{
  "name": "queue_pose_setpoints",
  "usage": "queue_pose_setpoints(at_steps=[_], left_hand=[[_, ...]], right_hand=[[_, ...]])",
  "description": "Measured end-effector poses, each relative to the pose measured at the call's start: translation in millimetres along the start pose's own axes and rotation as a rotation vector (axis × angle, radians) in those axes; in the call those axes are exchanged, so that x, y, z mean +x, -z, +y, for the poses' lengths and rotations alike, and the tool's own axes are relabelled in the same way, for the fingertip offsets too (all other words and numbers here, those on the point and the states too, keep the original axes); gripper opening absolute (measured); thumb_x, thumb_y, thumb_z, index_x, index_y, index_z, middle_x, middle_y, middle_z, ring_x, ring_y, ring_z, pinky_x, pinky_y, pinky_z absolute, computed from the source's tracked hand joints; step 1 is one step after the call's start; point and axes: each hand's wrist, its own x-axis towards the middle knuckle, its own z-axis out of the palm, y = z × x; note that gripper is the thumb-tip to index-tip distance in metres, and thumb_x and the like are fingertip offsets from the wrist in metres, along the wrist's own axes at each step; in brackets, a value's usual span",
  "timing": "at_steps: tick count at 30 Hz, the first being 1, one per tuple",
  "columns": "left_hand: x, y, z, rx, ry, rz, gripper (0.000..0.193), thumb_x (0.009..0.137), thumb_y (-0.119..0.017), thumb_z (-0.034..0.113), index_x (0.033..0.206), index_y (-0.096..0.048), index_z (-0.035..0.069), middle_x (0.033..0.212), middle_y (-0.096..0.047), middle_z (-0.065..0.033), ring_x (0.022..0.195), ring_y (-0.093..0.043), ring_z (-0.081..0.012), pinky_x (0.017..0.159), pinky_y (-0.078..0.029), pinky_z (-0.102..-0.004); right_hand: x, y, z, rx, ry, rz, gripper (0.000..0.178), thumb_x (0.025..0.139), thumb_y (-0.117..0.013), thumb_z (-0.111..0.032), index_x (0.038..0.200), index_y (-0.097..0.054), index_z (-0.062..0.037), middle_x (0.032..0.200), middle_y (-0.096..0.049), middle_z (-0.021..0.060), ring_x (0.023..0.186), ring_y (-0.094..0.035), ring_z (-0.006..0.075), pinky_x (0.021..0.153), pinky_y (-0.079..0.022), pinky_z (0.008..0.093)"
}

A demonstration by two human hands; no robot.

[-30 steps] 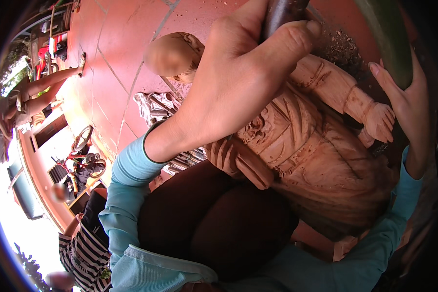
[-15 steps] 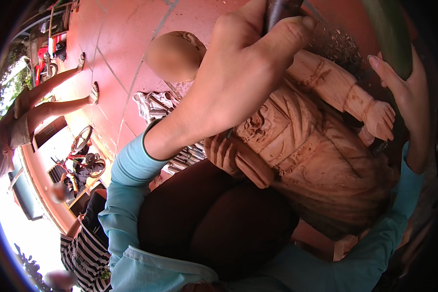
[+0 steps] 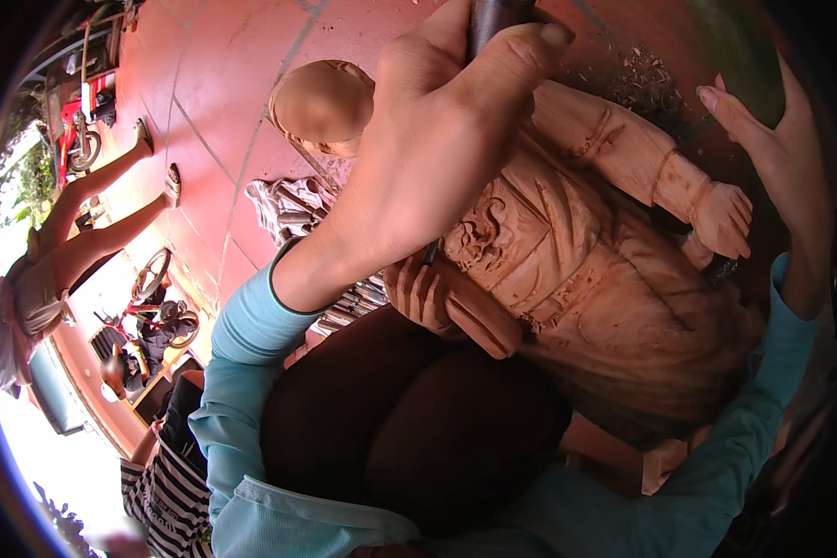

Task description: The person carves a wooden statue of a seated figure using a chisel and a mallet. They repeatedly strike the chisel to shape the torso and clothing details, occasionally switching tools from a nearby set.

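A carved, unpainted wooden figure (image 3: 567,251) lies aslant in front of me, with its head (image 3: 324,104) toward the upper left. My left hand (image 3: 446,130) is closed around a chisel (image 3: 495,23) by its dark round handle. Below this hand, the thin dark blade shows beside the figure's carved hand (image 3: 418,293); where its tip meets the wood I cannot make out. At the upper right, my right hand (image 3: 777,144) grips a thick green club-like mallet (image 3: 749,70), blurred and partly cut off by the picture's edge. The mallet is apart from the chisel.
Several more chisels (image 3: 358,302) lie beside my dark-clad leg (image 3: 363,391), others on a striped cloth (image 3: 284,209). Wood shavings (image 3: 646,84) cover part of the red tiled floor (image 3: 223,84). At left are a standing person (image 3: 84,214), a bicycle (image 3: 153,302) and a person in stripes (image 3: 172,484).
My left hand and the chisel handle have shifted slightly left. The right hand's mallet has moved slightly up and blurred. The figure stays nearly in place; the standing person appears slightly farther left.
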Motion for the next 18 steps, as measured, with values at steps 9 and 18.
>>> queue_pose_setpoints(at_steps=[9,18], left_hand=[[-1.1,0.0,0.1,-0.112,-0.086,-0.021,0.011,0.096,-0.057,0.017,0.096,-0.056,0.006,0.058,-0.044,0.0063,0.045,-0.034,-0.0030,0.042,-0.024,-0.0214],[9.1,5.4,15.3,-0.219,0.058,-0.071,0.030,0.098,-0.046,0.027,0.099,-0.057,-0.001,0.055,-0.041,-0.0037,0.040,-0.037,-0.0128,0.040,-0.031,-0.0261]], right_hand=[[-7.0,-12.2,5.3,0.014,0.171,0.041,0.044,0.085,-0.071,-0.010,0.125,-0.055,-0.0019,0.098,-0.062,0.0030,0.090,-0.057,0.0106,0.083,-0.047,0.0271],[-10.8,-14.7,26.2,0.025,0.193,0.133,0.039,0.085,-0.072,-0.012,0.120,-0.057,-0.0023,0.093,-0.060,0.0017,0.084,-0.055,0.0094,0.076,-0.046,0.0254]])
